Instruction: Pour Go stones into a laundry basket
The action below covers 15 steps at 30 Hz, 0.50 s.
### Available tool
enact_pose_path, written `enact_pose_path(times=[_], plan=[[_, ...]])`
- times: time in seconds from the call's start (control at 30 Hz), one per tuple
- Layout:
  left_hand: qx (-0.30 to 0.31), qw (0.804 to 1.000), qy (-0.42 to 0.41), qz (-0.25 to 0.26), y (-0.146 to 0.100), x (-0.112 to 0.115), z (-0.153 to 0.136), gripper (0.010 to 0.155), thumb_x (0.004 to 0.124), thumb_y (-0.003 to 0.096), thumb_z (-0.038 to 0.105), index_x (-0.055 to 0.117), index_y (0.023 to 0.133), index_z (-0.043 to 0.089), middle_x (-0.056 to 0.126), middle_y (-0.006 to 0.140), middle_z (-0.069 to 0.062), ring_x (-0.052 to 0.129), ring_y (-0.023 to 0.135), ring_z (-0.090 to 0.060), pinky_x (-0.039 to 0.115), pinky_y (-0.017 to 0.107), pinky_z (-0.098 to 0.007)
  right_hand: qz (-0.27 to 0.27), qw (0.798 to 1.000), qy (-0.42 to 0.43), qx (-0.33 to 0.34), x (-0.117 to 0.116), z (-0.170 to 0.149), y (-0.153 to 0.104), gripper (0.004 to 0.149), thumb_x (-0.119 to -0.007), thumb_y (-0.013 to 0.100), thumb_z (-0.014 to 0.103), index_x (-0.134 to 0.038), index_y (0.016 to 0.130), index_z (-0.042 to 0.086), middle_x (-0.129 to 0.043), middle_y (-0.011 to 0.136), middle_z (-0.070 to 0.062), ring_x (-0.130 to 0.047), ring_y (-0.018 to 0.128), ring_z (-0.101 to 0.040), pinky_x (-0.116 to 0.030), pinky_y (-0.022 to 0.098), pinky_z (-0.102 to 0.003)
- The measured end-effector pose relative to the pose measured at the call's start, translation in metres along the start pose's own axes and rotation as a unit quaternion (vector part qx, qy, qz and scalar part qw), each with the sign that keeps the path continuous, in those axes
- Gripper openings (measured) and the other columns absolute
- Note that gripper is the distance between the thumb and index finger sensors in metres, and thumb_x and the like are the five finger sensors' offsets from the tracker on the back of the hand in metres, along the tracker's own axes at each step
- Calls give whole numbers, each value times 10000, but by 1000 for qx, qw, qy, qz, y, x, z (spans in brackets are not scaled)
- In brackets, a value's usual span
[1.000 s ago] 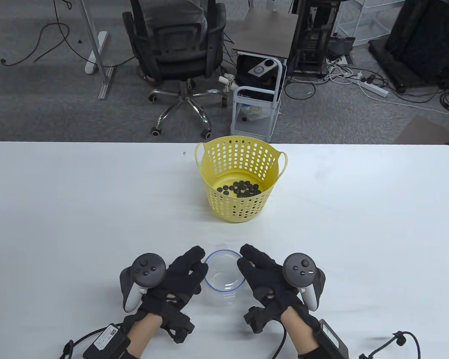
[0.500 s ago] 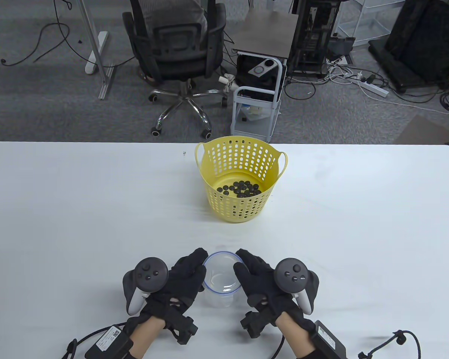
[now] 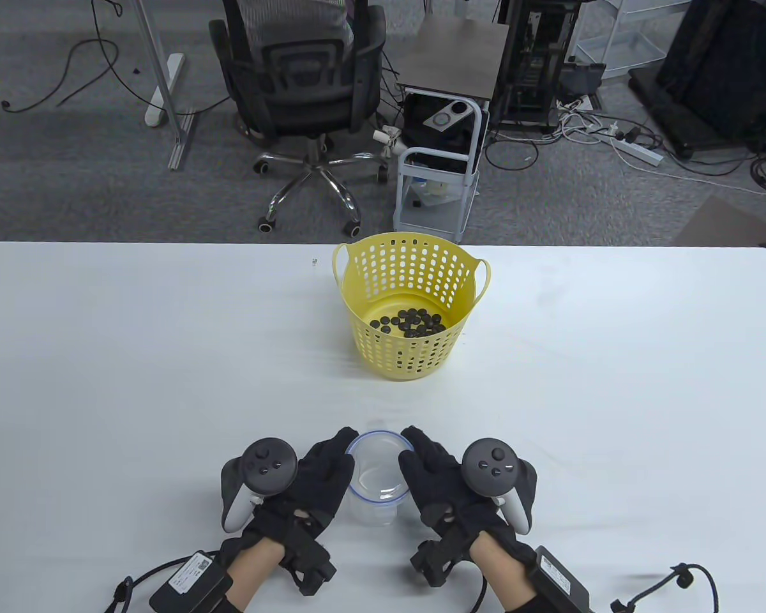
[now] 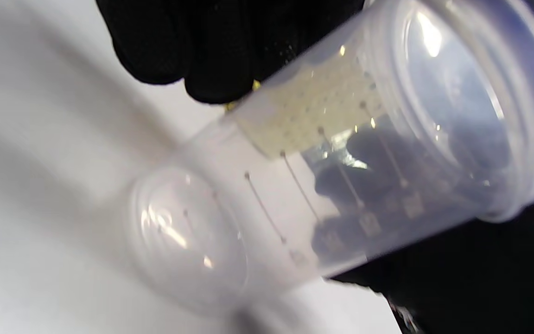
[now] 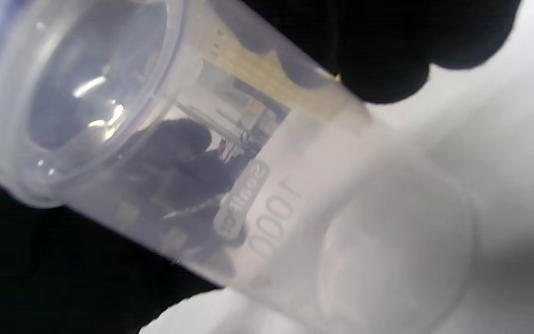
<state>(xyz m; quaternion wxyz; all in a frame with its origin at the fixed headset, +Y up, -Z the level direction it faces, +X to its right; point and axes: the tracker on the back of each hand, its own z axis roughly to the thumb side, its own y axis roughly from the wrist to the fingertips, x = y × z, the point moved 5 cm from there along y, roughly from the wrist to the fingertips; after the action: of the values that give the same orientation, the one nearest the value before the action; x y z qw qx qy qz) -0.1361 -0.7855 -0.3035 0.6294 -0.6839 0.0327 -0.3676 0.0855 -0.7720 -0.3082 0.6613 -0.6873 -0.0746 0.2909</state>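
A clear empty measuring cup [image 3: 380, 477] with a blue rim stands on the white table [image 3: 166, 357] near its front edge. My left hand [image 3: 324, 471] presses on its left side and my right hand [image 3: 426, 470] on its right side, so both clasp it between them. The left wrist view shows the cup [image 4: 295, 185] close up with my fingers [image 4: 220, 46] behind it. So does the right wrist view, with the cup [image 5: 271, 195] and my fingers [image 5: 387, 46]. A yellow laundry basket [image 3: 408, 361] stands upright farther back at the table's middle, with several black Go stones [image 3: 412, 322] on its bottom.
A tiny object [image 3: 314, 261] lies on the table left of the basket. Cables and battery packs [image 3: 188, 578] trail from my wrists at the front edge. An office chair [image 3: 303, 89] and a small cart [image 3: 437, 172] stand on the floor beyond the table.
Both hands have moved inward toward the cup and closed the gap, from spread beside it to pressing on its sides. The cup, basket and stones have not moved.
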Motion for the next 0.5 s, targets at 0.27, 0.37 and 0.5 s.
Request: enact_pose_path(times=[0.27, 0.37, 0.5], plan=[[-18, 996, -28, -79, 4, 14, -3, 856, 399, 479, 783, 164, 1117, 262, 294, 1262, -4, 452, 1132, -401, 599, 723, -570, 91, 991, 90, -23, -13, -9, 4, 774, -523, 526, 599, -277, 1087, 127, -421, 1143, -294, -503, 893, -690, -595, 587, -723], [-11, 998, -22, -60, 4, 10, -3, 867, 436, 473, 797, 202, 1117, 266, 341, 1250, -24, 491, 1113, -405, 606, 718, -565, 76, 994, 72, -24, -8, -7, 3, 786, -577, 517, 599, -339, 1083, 108, -485, 1126, -314, -575, 880, -692, -615, 571, -734], [10, 1000, -9, -8, -1, -4, 2, 922, 505, 456, 807, 149, 1105, 258, 337, 1223, -99, 526, 1083, -406, 609, 709, -565, 37, 997, 64, -2, 5, -3, 6, 834, -662, 497, 644, -446, 1071, 78, -537, 1089, -324, -634, 857, -663, -633, 569, -712]])
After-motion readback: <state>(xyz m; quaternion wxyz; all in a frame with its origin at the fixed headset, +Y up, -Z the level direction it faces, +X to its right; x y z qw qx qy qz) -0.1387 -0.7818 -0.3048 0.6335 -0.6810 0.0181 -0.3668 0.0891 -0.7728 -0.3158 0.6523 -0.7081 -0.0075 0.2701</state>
